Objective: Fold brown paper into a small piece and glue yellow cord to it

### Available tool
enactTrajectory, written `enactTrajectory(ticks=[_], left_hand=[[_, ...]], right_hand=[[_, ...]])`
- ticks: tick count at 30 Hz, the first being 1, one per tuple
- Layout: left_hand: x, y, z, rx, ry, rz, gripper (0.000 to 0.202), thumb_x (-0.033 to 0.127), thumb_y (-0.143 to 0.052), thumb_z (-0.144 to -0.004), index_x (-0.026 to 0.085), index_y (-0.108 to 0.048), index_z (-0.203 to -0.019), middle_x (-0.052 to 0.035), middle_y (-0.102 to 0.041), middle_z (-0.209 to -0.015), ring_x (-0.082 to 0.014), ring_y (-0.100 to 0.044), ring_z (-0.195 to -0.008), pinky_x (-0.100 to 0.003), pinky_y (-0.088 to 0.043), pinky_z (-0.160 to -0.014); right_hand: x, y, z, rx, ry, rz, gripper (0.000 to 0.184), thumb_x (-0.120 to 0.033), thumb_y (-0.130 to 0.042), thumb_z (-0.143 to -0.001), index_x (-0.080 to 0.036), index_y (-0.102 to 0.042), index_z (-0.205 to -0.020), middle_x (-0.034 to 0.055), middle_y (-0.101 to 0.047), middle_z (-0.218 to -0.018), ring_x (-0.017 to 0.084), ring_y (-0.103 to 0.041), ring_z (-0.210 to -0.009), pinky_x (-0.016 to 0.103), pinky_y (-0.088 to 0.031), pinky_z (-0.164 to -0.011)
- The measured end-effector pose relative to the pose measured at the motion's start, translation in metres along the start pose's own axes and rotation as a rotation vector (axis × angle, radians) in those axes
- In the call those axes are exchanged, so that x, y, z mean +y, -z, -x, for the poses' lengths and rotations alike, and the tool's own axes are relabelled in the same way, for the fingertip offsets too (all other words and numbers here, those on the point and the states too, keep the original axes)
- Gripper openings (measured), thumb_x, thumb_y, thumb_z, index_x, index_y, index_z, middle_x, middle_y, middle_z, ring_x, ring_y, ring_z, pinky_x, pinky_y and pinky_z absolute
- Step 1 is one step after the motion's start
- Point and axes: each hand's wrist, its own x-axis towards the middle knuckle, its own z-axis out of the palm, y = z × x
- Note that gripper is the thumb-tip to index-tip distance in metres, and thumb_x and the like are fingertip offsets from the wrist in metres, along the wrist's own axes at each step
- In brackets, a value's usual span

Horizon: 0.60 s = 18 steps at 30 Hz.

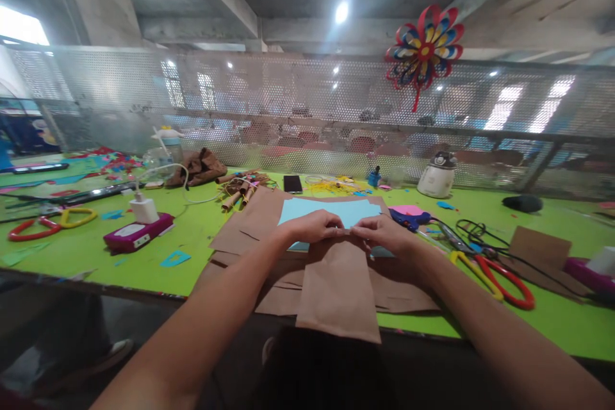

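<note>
A strip of brown kraft paper [337,288] hangs toward me, its lower end past the table edge. At its far end my left hand [321,226] pinches the paper edge. Close beside it, my right hand [381,232] pinches the same edge, fingertips nearly meeting the left ones. The held edge appears slightly curled; the fingers partly cover it. Beneath the hands lie light blue sheets [312,207], on top of spread brown paper sheets [240,230] with cuts along their sides.
Right of the papers lie a blue glue gun [408,219] and red-and-yellow-handled scissors [504,280]. Leftward are a purple power strip [139,232] and more scissors [36,228]. Rolled paper tubes [245,189], a phone [293,184] and a white bottle [437,175] stand or lie farther back.
</note>
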Motion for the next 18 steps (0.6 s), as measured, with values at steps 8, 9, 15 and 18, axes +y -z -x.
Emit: enactTrajectory(ticks=[8,9,15,18], left_hand=[[0.0026,-0.0021,0.0007,0.045,-0.015,-0.032,0.031,0.037,-0.048,-0.082,0.014,-0.064,-0.097,-0.0028,-0.063,-0.078,-0.0098,-0.048,-0.063,-0.019,-0.034,-0.058],[0.0025,-0.0014,0.0007,0.044,-0.006,-0.029,0.032,0.037,-0.047,-0.083,0.014,-0.064,-0.097,-0.0028,-0.063,-0.078,-0.0098,-0.048,-0.062,-0.019,-0.034,-0.058],[-0.0024,0.0044,0.0014,-0.008,-0.017,0.016,0.028,0.031,-0.047,-0.083,0.014,-0.064,-0.097,-0.0024,-0.065,-0.081,-0.0101,-0.051,-0.068,-0.019,-0.035,-0.063],[-0.0045,0.0044,0.0019,-0.016,-0.037,0.025,0.027,0.032,-0.049,-0.082,0.014,-0.065,-0.095,-0.002,-0.064,-0.079,-0.01,-0.05,-0.067,-0.019,-0.035,-0.063]], right_hand=[[0.0006,-0.0002,-0.0004,0.054,0.006,-0.048,0.032,-0.046,-0.062,-0.069,-0.014,-0.058,-0.069,-0.0026,-0.051,-0.049,0.009,-0.045,-0.044,0.023,-0.035,-0.047],[0.0018,0.0002,-0.0011,0.053,0.008,-0.046,0.032,-0.046,-0.062,-0.069,-0.014,-0.058,-0.069,-0.0027,-0.051,-0.049,0.008,-0.045,-0.043,0.023,-0.035,-0.046],[0.0092,0.0049,-0.0043,0.051,0.022,-0.014,0.031,-0.044,-0.062,-0.07,-0.014,-0.057,-0.065,-0.0033,-0.05,-0.046,0.008,-0.043,-0.042,0.022,-0.034,-0.045],[0.0051,0.0065,-0.001,-0.013,0.041,0.031,0.031,-0.044,-0.06,-0.073,-0.014,-0.059,-0.068,-0.0024,-0.051,-0.048,0.008,-0.045,-0.044,0.022,-0.035,-0.047]])
